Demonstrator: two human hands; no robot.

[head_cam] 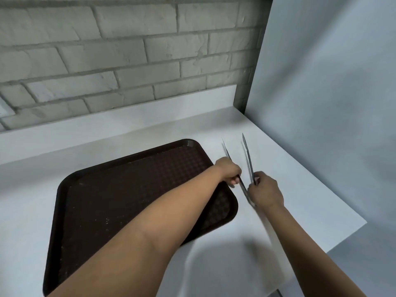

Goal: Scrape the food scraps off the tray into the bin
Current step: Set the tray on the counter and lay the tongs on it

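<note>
A dark brown plastic tray (120, 189) lies flat on the white counter, with small pale crumbs scattered over its textured surface. Just right of the tray, metal tongs (246, 159) lie spread in a V, tips pointing away from me. My left hand (229, 171) reaches across the tray's right corner and grips the left arm of the tongs. My right hand (264, 190) grips the right arm near the hinge. No bin shows in this view.
The white counter (300, 189) ends at a right edge and a front-right corner. A pale wall panel (332, 82) rises along the right side. A grey brick wall (107, 61) and a low white backsplash close off the back.
</note>
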